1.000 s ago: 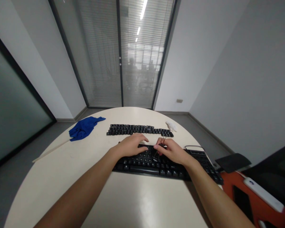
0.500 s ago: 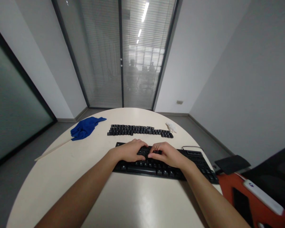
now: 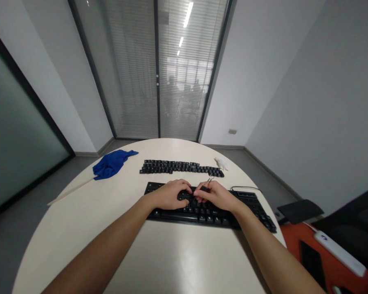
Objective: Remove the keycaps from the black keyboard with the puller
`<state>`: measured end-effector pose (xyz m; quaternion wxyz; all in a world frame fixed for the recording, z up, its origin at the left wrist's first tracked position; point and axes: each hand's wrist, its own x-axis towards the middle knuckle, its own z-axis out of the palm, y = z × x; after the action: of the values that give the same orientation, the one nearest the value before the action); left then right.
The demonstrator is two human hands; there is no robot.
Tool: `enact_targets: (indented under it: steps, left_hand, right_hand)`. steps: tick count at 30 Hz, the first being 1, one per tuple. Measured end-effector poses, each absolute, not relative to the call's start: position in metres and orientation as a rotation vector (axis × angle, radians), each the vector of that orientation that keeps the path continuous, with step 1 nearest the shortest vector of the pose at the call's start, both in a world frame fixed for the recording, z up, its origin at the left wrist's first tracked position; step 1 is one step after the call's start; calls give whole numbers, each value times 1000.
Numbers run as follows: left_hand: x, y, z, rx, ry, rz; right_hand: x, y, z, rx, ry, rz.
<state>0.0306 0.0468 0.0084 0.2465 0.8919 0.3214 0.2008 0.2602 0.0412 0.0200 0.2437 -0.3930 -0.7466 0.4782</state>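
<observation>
A black keyboard (image 3: 178,217) lies across the near part of the table, with its key field partly bare in the middle. My left hand (image 3: 168,195) rests on it left of centre, thumb and forefinger apart with nothing between them. Just to the right, my right hand (image 3: 216,195) is closed around a slim dark tool with thin wire prongs, seemingly a keycap puller (image 3: 210,179). Its prongs stick out beyond the fingers, away from me. Both hands' fingertips nearly meet over the keys. Loose black keycaps (image 3: 171,166) lie in rows behind the keyboard.
On the round pale table (image 3: 110,220) are a blue cloth (image 3: 112,164) by a pale stick (image 3: 72,192) at left and a crumpled white tissue (image 3: 221,163) at back right. A red chair seat (image 3: 297,237) beside the table bears a white power strip (image 3: 340,254) and a dark phone (image 3: 313,263).
The keyboard has slid slightly left. The tool's wire prongs now show above my right hand, whose fingers have drawn together. My left hand stays almost in place.
</observation>
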Motion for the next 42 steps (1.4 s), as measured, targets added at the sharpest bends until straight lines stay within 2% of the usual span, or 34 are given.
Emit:
enact_targets:
  steps: [8,17,29,42]
  left_hand:
    - [32,47,4,2458,849,654]
    - [35,54,-5,2196,944,818]
    - [37,62,-8,1902,873,919]
    - [37,61,-11,2039,957,944]
  right_hand:
    - [266,51,6,-1118,-1936,1343]
    - [262,53,9,-1105,-1771,1201]
    - [260,49,8,-1021,-1895,1197]
    - [260,57,0,-1047,-1802,1254]
